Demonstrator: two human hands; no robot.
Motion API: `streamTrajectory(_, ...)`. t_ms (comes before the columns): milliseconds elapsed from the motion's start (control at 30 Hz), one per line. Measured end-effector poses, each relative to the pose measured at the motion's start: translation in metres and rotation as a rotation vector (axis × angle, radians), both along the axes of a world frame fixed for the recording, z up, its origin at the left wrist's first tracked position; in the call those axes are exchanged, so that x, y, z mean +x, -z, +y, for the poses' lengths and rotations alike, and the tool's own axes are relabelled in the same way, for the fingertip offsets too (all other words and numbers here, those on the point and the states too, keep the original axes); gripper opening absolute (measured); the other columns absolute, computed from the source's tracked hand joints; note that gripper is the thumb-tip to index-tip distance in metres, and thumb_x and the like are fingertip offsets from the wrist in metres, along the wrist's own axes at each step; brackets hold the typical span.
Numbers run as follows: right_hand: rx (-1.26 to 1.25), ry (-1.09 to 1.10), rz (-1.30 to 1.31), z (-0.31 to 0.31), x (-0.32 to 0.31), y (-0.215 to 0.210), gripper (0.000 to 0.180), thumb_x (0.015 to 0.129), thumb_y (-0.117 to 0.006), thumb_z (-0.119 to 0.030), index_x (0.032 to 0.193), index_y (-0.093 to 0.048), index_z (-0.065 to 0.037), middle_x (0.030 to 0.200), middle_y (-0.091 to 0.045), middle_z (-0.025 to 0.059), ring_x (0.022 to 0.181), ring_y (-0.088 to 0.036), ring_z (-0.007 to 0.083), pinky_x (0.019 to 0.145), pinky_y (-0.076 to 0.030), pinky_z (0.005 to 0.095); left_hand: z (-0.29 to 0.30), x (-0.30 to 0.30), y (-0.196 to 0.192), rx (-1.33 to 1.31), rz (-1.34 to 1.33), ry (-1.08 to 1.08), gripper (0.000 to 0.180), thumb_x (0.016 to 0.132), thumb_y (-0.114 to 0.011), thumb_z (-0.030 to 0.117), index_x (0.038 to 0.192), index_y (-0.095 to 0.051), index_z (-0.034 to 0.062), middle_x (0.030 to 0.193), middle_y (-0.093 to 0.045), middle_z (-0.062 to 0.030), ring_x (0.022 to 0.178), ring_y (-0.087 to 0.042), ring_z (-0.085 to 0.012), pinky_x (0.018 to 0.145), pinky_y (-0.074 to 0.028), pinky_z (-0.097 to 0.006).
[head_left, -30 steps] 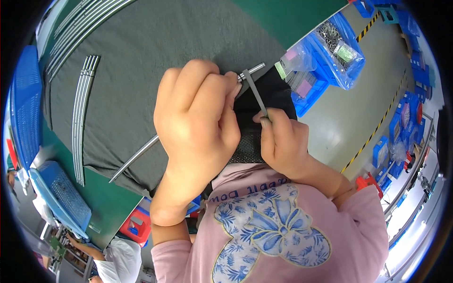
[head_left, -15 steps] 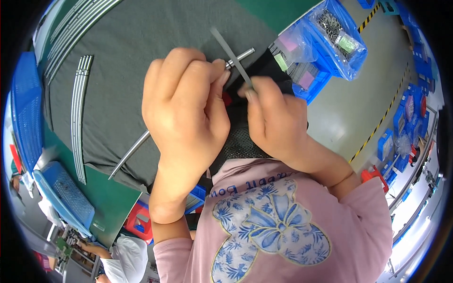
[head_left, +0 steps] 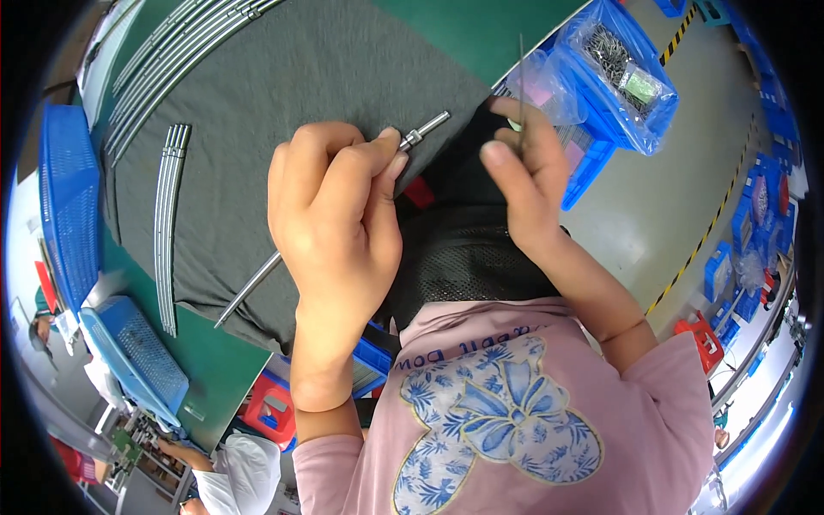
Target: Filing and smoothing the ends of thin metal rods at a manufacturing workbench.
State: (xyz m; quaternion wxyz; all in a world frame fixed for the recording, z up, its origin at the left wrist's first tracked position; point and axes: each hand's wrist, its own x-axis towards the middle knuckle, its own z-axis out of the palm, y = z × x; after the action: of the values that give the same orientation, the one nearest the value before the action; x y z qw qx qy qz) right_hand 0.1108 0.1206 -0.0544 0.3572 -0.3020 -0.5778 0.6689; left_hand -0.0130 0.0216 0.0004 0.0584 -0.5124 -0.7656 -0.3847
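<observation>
My left hand [head_left: 339, 215] is closed around a slender metal rod [head_left: 249, 287], pinching it between thumb and forefinger near its stepped, collared end. That end points up and to the right past the fingertips, while the long plain part slants down-left over the dark grey cloth [head_left: 318, 69]. My right hand [head_left: 536, 176] is raised apart from the rod, fingers bent around a slim flat grey strip, like a file [head_left: 521, 81]. The strip stands almost edge-on, and its lower part is hidden in the hand.
Several metal rods [head_left: 167, 232] lie bundled on the cloth at left, with more rods [head_left: 184, 64] behind. Blue bins [head_left: 592, 167] with small metal parts stand at right. Blue baskets [head_left: 69, 206] line the left side. Another person's white sleeve [head_left: 245, 472] shows at lower left.
The strip has come off the rod's end, moving right with my right hand, and has turned from broad side to edge. My left hand still grips the rod, slightly lower.
</observation>
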Motion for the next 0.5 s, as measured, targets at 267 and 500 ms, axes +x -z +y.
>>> streamTrajectory(267, -0.108, -0.012, -0.013, -0.006, -0.005, -0.028, 0.012, 0.08, -0.063, -0.008, 0.083, -0.055, 0.0, 0.056, -0.049, -0.0052, 0.048, -0.039, -0.0019, 0.043, -0.028, 0.015, -0.001, 0.004, 0.002, 0.006, -0.048, -0.04, 0.015, 0.064, -0.068, -0.002, 0.074, -0.059, 0.0043, 0.073, -0.051, -0.0056, 0.062, -0.047, -0.0215, 0.054, -0.038, -0.031)
streamTrajectory(500, 0.589, 0.088, -0.228, -0.007, -0.039, -0.032, 0.017, 0.072, -0.07, -0.013, 0.074, -0.055, -0.006, 0.047, -0.046, 0.0016, 0.039, -0.046, 0.0096, 0.039, -0.036, 0.0244, 0.002, 0.002, 0.002, 0.043, -0.006, -0.013, 0.015, 0.064, -0.067, -0.002, 0.074, -0.058, 0.0039, 0.073, -0.051, -0.0063, 0.062, -0.046, -0.0226, 0.054, -0.038, -0.032)
